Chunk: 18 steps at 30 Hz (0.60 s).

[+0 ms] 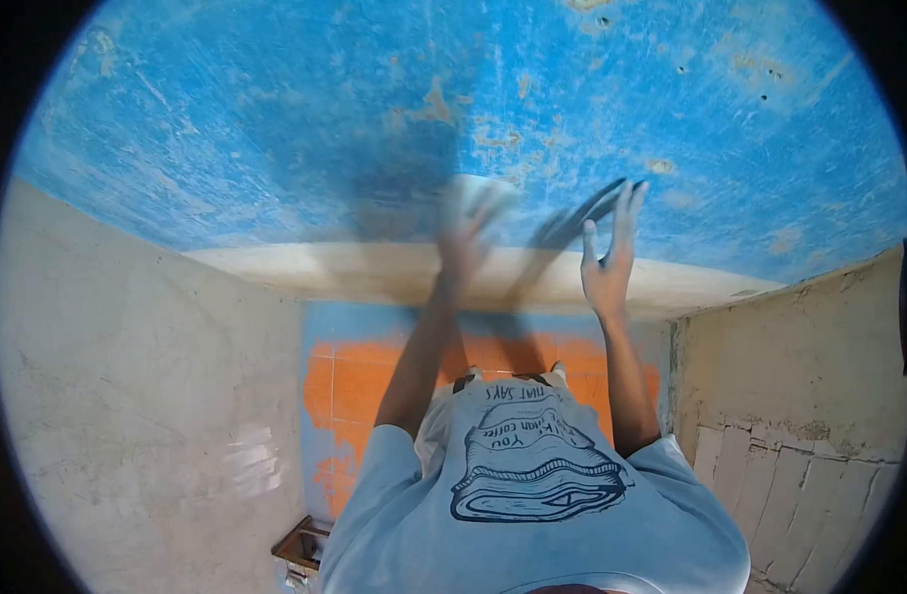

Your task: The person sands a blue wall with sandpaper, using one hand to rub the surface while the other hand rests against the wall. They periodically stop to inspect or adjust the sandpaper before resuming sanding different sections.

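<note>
My left hand point(463, 243) is smeared by motion, low in front of the blue wall point(354, 99). A pale, blurred shape point(488, 188) shows at its fingers; what it is and whether the hand grips it cannot be made out. To the right, my right hand point(609, 267) is raised at the same wall with its thumb and fingers apart and nothing in it. The fingertips are at or close to the blue surface, beside their dark shadow. Worn, scratched patches and small holes mark the paint.
A cream band point(354, 269) runs along the wall's foot. Plain walls stand at left point(147, 337) and right point(810, 346). My feet are on an orange tiled floor point(374, 371) with grey-blue edges. A brown wooden object point(297, 543) is at the lower left.
</note>
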Each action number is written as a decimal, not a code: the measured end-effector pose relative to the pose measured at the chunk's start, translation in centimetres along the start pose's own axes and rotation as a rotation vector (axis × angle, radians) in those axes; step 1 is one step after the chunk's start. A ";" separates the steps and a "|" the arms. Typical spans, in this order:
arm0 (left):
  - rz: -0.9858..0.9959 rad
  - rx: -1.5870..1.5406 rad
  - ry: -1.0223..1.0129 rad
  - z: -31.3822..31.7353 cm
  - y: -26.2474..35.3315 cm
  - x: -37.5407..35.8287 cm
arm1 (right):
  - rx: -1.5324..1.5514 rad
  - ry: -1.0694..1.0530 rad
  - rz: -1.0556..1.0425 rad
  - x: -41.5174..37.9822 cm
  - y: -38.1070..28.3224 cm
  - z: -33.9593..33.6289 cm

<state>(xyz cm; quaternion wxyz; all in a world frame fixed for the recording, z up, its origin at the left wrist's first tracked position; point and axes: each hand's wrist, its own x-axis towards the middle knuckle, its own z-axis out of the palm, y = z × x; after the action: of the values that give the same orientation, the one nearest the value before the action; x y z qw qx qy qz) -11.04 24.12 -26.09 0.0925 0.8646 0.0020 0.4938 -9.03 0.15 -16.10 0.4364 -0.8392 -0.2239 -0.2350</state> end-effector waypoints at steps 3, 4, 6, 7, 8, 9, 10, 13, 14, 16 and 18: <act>-0.722 -0.603 0.323 0.2 -6.2 0.9 | -0.026 0.152 -0.031 0.3 1.7 -2.0; -0.940 -0.780 0.452 0.3 -8.0 1.3 | -0.033 0.185 0.007 0.3 2.2 -2.7; -0.791 -0.596 0.514 1.5 -7.7 2.0 | -0.052 0.262 0.075 0.8 3.6 -3.9; -0.693 -0.553 0.542 2.7 -6.2 2.0 | -0.033 0.275 0.083 1.2 4.5 -4.5; -0.556 -0.600 0.561 4.9 -0.9 1.7 | -0.015 0.286 0.089 1.6 5.5 -5.1; -0.485 -0.440 0.342 7.0 3.1 0.8 | 0.005 0.295 0.092 2.1 6.4 -5.5; -0.320 -0.323 0.133 6.5 6.5 0.6 | -0.024 0.289 0.061 2.8 6.9 -6.1; 0.090 -0.133 -0.137 4.3 13.7 2.0 | -0.087 0.285 -0.005 4.6 8.9 -8.6; 0.029 -0.088 -0.065 5.2 13.3 1.6 | -0.082 0.295 -0.016 5.1 9.7 -9.3; -0.275 -0.264 0.197 4.9 12.9 3.1 | -0.078 0.292 -0.009 5.6 11.3 -10.8; -0.778 -0.694 0.576 0.6 13.4 8.8 | -0.077 0.252 0.026 5.1 13.2 -12.0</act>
<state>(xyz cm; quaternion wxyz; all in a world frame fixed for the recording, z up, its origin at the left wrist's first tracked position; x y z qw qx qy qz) -7.19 11.73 -16.71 0.5394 0.5510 0.1820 0.6101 0.24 -15.88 -15.27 0.4314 -0.8221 -0.1472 -0.3412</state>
